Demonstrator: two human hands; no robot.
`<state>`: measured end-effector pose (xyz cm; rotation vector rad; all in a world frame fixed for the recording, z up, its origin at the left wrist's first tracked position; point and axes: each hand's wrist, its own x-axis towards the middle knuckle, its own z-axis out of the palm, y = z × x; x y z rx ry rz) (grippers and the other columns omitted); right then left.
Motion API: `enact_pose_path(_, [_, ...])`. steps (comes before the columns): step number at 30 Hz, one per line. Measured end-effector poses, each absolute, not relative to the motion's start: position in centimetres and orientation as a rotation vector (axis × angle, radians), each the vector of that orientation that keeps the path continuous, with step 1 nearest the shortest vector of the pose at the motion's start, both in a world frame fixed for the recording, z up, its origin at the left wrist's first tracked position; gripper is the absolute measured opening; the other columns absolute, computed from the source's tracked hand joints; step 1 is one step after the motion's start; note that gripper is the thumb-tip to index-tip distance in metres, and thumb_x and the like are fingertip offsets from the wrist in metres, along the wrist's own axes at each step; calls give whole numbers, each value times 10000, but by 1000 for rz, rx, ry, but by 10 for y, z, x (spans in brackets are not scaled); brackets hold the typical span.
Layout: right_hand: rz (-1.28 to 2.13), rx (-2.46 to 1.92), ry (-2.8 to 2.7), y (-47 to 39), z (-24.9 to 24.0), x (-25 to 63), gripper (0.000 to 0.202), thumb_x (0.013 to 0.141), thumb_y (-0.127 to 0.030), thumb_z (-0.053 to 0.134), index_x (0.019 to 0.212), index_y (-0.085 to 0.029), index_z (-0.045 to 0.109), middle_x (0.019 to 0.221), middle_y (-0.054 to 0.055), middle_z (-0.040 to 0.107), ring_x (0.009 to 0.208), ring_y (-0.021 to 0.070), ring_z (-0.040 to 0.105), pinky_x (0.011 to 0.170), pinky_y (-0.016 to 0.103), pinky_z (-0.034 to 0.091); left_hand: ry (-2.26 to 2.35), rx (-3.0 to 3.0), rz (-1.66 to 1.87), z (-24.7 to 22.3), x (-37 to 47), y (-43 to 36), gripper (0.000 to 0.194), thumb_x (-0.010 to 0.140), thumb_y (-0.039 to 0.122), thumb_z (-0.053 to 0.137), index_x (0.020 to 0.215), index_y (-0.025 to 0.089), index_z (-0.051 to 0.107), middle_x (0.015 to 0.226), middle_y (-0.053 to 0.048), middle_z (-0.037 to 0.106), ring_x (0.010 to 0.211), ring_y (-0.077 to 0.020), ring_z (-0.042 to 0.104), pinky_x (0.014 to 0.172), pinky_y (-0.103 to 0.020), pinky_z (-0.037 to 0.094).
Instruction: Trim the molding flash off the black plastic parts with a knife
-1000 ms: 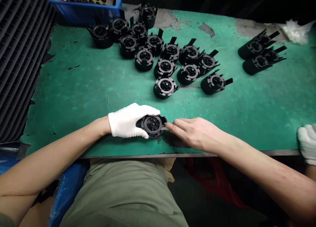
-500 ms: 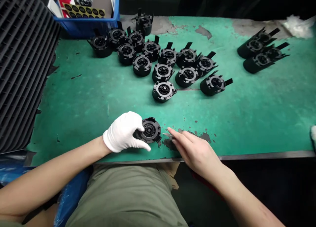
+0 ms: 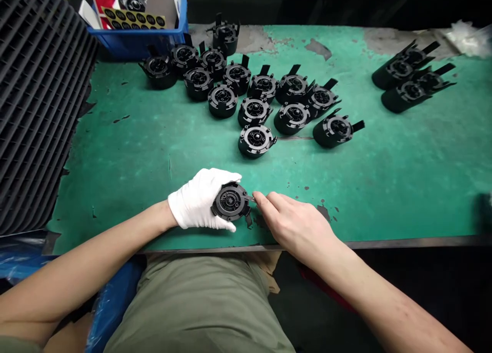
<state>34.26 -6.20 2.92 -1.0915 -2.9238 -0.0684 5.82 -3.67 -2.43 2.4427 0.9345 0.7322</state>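
Observation:
My left hand [image 3: 203,198], in a white glove, is wrapped round a round black plastic housing [image 3: 231,201] near the table's front edge. The housing's ribbed face is turned up, and tabs stick out from its rim. My bare right hand [image 3: 294,220] is closed in a pinch just right of the housing. From its fingertips a small thin pointed blade [image 3: 249,198] reaches the housing's right rim. Most of the blade tool is hidden inside my fingers. Beyond my hands stand several similar black housings [image 3: 256,140] with upright tabs.
A blue bin [image 3: 142,41] at the back left holds papers, a sheet of round black stickers [image 3: 132,18] and a black part. Black ribbed trays [image 3: 36,107] are stacked at the left. More black housings [image 3: 403,98] and a clear plastic bag [image 3: 467,38] are at the right back.
My left thumb and fingers have shifted from over the housing to around its sides. My right hand has moved left, bringing the blade to the housing's rim.

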Motion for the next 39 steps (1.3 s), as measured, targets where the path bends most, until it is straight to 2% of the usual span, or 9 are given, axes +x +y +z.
enact_pose_path(3, [-65,-1058,-2976,-61,36,342,389,927,7,510,1283,-83,638,842,35,640,706,169,593,552,326,354,940,2440,727,-23,59,-36,1116,712,831,832,1521,169,442,1374,-217,690,1262,-404,704,1093,-544,568])
enact_pose_path(7, [-74,-1030,-3016,-63,39,342,451,891,17,541,1330,-63,606,875,38,648,723,181,610,539,338,352,933,2463,752,-23,60,-36,1080,738,824,816,1502,158,441,1358,-222,699,1242,-398,721,1071,-530,582])
enact_pose_path(16, [-89,-992,-3011,-65,36,342,479,860,37,535,1324,-50,609,865,34,629,693,171,575,541,325,325,945,2466,733,-24,60,-36,1044,745,797,828,1478,151,460,1329,-201,711,1220,-384,731,1062,-506,584])
enact_pose_path(24, [23,-898,-2964,-61,27,350,352,972,-34,518,1308,-60,620,838,21,610,654,165,555,550,331,341,928,2454,726,-22,60,-35,1036,739,783,841,1478,159,469,1317,-189,718,1209,-382,732,1065,-514,576])
enact_pose_path(27, [74,-889,-2874,-57,23,356,245,1066,-136,500,1257,-109,651,804,2,589,633,155,530,547,324,339,939,2459,733,-24,60,-35,1059,715,813,841,1462,157,476,1310,-192,718,1198,-386,734,1057,-518,581])
enact_pose_path(30, [120,-1034,-2733,-54,20,360,261,1123,-229,478,1297,-134,649,841,9,613,657,142,545,577,290,381,961,2469,748,-26,61,-36,1085,701,844,829,1457,150,476,1314,-206,714,1195,-394,732,1049,-527,585])
enact_pose_path(34, [173,-1089,-2639,-53,17,357,297,1128,-239,484,1366,-124,619,914,34,667,728,140,599,662,265,443,978,2471,773,-26,61,-37,1074,713,860,808,1453,152,485,1326,-216,705,1220,-394,719,1065,-527,580])
enact_pose_path(39, [-75,-1035,-2710,-54,14,348,250,1091,-180,523,1290,-117,660,805,15,633,682,150,571,572,308,331,986,2438,747,-26,61,-37,1097,694,869,813,1468,156,501,1334,-214,701,1237,-397,708,1084,-542,573])
